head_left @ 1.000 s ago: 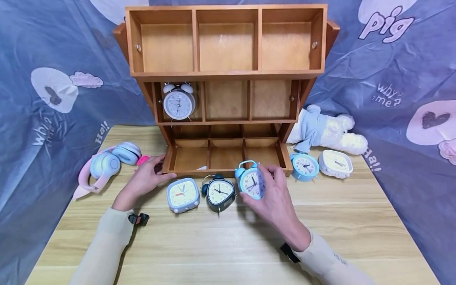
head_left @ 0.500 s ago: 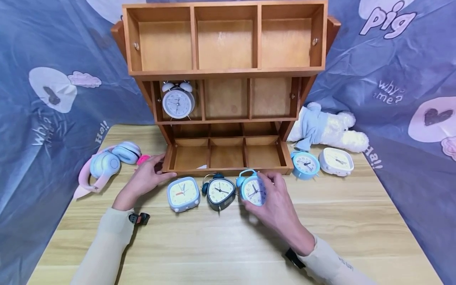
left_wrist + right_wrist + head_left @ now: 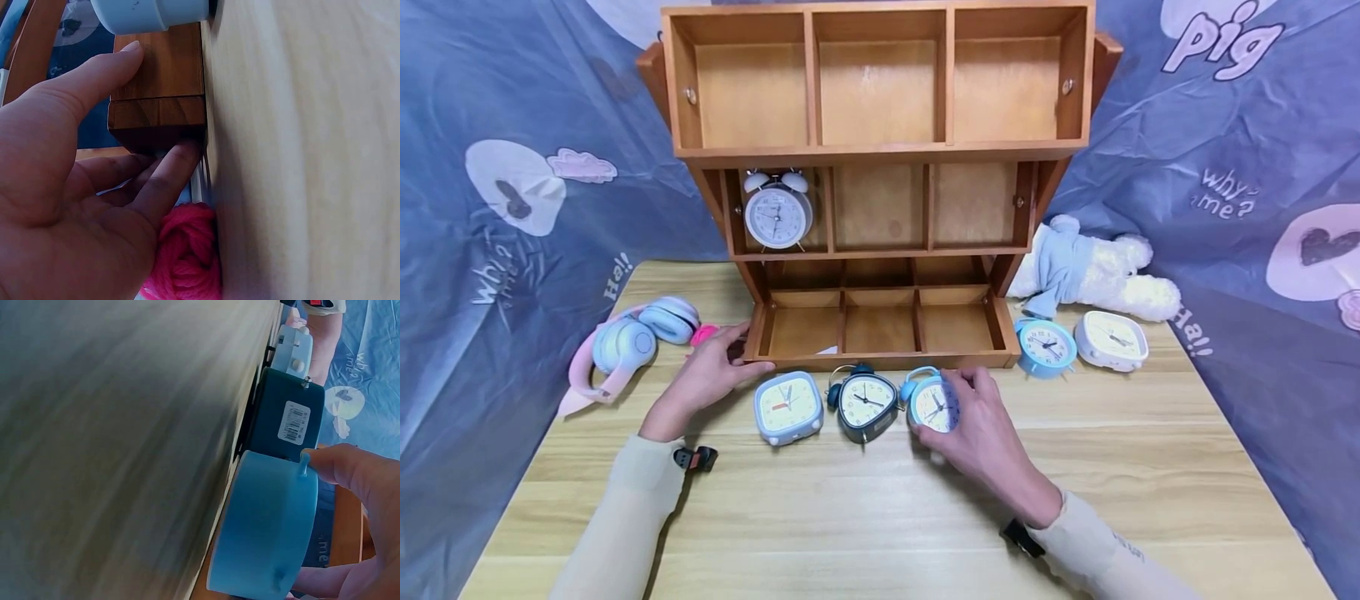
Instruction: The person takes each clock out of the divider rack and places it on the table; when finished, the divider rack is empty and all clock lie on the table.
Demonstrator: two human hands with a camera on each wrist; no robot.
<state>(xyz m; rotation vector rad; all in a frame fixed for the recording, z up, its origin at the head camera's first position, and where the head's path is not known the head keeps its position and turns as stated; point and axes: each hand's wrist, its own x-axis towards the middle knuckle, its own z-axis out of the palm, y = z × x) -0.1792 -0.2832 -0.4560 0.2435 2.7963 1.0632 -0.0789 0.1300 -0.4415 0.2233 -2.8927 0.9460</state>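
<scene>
My right hand (image 3: 988,442) pinches a light blue twin-bell alarm clock (image 3: 936,406) between thumb and fingers, close to the tabletop in front of the wooden storage rack (image 3: 880,362). In the right wrist view the round back of that alarm clock (image 3: 262,525) faces the camera. At the rack's front left corner, my left hand (image 3: 706,379) holds on, thumb along the front and fingers round the side, as the left wrist view shows. A dark green triangular alarm clock (image 3: 865,407) stands just left of the held one. Left of it is a blue-grey square clock (image 3: 788,408).
A white twin-bell clock (image 3: 777,218) sits in the rack's middle tier, left compartment. Another blue clock (image 3: 1047,348), a white clock (image 3: 1111,340) and a plush toy (image 3: 1093,271) lie at right. Headphones (image 3: 625,346) and pink yarn (image 3: 187,250) are at left.
My right hand has brought the light blue alarm clock slightly down toward the tabletop and a little nearer to me. The left hand has stayed on the rack's corner.
</scene>
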